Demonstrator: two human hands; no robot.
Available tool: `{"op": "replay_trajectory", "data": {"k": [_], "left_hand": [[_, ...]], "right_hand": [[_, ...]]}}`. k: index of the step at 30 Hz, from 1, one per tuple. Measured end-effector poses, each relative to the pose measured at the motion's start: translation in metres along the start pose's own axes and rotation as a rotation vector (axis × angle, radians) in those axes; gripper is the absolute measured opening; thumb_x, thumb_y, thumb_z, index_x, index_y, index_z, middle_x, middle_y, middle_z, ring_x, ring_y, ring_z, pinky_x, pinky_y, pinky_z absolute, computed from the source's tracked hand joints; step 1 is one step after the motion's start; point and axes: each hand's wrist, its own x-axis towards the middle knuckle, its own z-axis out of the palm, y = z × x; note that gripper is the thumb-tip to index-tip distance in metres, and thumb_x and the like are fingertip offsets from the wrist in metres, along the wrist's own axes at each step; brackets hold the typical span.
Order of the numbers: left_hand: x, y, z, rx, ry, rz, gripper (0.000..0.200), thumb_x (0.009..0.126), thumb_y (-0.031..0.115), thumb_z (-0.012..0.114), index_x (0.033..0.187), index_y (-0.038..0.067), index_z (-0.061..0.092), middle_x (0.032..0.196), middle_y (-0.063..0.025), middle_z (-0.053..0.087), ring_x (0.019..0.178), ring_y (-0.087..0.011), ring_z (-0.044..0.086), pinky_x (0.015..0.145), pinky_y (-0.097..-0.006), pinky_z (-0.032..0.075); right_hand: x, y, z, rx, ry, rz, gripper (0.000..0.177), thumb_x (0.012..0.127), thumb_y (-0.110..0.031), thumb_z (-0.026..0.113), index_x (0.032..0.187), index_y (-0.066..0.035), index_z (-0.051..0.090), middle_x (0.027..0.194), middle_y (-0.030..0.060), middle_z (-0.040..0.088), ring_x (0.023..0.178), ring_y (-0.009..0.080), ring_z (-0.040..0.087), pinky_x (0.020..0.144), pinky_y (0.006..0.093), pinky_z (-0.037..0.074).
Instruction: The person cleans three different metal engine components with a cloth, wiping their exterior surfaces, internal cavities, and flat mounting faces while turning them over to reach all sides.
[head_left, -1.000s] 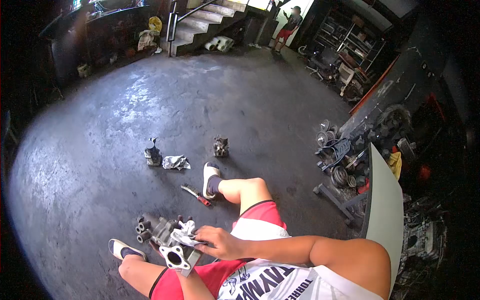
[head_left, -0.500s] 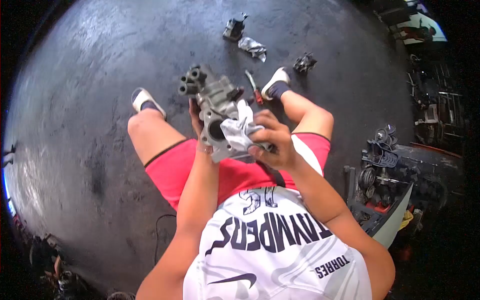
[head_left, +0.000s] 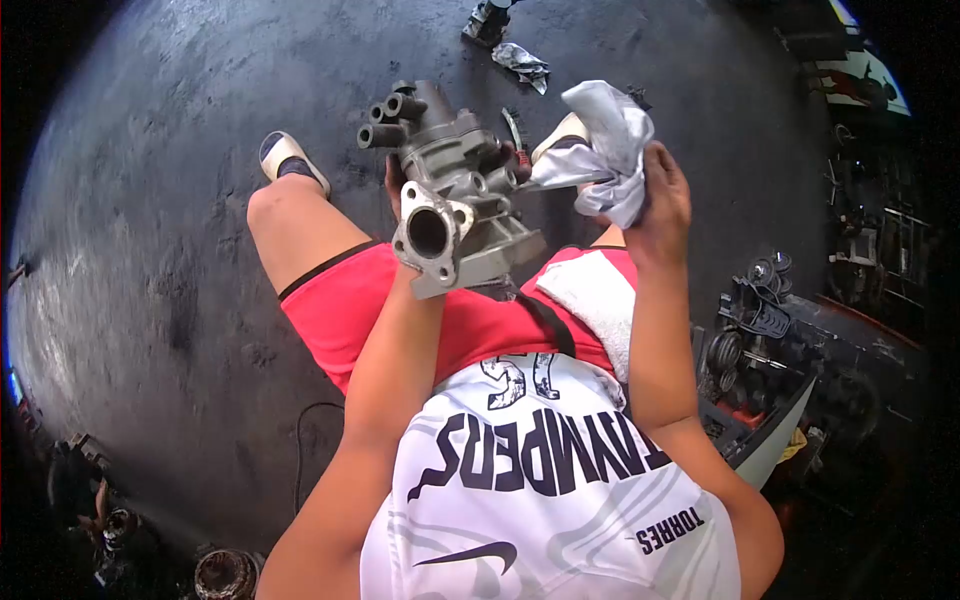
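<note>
My left hand point(head_left: 394, 187) is wrapped round a grey cast-metal engine part point(head_left: 450, 150) and holds it above my lap; most of its fingers are hidden behind the metal. Several tube-like ports stick out at the part's upper left. A flange with a large round bore and bolt holes faces me at its lower end. To the right, my right hand point(head_left: 664, 205) is closed on a crumpled light-grey cloth point(head_left: 615, 150). The cloth is raised off the flange, and one loose corner hangs toward the part's right side.
On the dark floor point(head_left: 190, 250) lie a red-handled tool point(head_left: 521, 157), another cloth point(head_left: 521, 66) and a dark metal part point(head_left: 487, 22). A white towel point(head_left: 595, 300) covers my right thigh. Metal parts point(head_left: 760, 310) crowd the right side. A cable point(head_left: 299, 440) runs at lower left.
My right hand has lifted the cloth away from the flange, up and to the right. The cloth has spread out, and the flange and bore are now uncovered. My left hand still holds the part.
</note>
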Motion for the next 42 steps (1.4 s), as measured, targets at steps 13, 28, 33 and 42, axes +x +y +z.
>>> {"op": "replay_trajectory", "data": {"k": [13, 28, 33, 42], "left_hand": [[-0.004, -0.007, -0.005, 0.013, 0.101, -0.102, 0.087, 0.076, 0.066, 0.043, 0.131, -0.001, 0.035, 0.123, -0.0252, 0.047, 0.108, -0.0383, 0.052, 0.095, -0.0491, 0.041], [-0.004, -0.013, -0.015, 0.120, 0.186, -0.130, 0.078, 0.081, 0.059, 0.042, 0.130, -0.001, 0.034, 0.120, -0.0246, 0.049, 0.104, -0.0376, 0.053, 0.090, -0.0463, 0.045], [-0.013, -0.019, -0.044, 0.151, 0.245, -0.152, 0.068, 0.086, 0.050, 0.043, 0.129, -0.002, 0.035, 0.117, -0.0239, 0.050, 0.102, -0.0362, 0.055, 0.087, -0.0438, 0.047], [-0.016, -0.020, 0.008, -0.031, 0.148, -0.164, 0.082, 0.078, 0.067, 0.041, 0.133, 0.007, 0.033, 0.126, -0.0271, 0.042, 0.106, -0.0477, 0.049, 0.085, -0.0590, 0.044]], "right_hand": [[-0.059, -0.001, 0.046, -1.130, -0.572, -0.463, 0.040, 0.057, -0.018, 0.079, 0.089, -0.001, 0.063, 0.107, 0.0222, 0.050, 0.095, 0.0340, 0.053, 0.081, 0.0392, 0.044], [-0.027, 0.015, -0.037, -0.091, -0.040, -0.165, 0.017, 0.078, 0.000, 0.065, 0.094, 0.000, 0.060, 0.086, 0.0013, 0.060, 0.076, 0.0059, 0.053, 0.069, 0.0194, 0.042], [-0.051, -0.001, -0.011, -0.363, -0.197, -0.214, 0.018, 0.083, -0.008, 0.062, 0.100, -0.001, 0.060, 0.083, 0.0002, 0.061, 0.073, 0.0055, 0.053, 0.066, 0.0205, 0.043], [-0.082, 0.011, 0.023, -1.001, -0.465, -0.406, 0.041, 0.061, -0.019, 0.076, 0.095, -0.003, 0.060, 0.113, 0.0209, 0.049, 0.105, 0.0375, 0.047, 0.089, 0.0445, 0.039]]}}
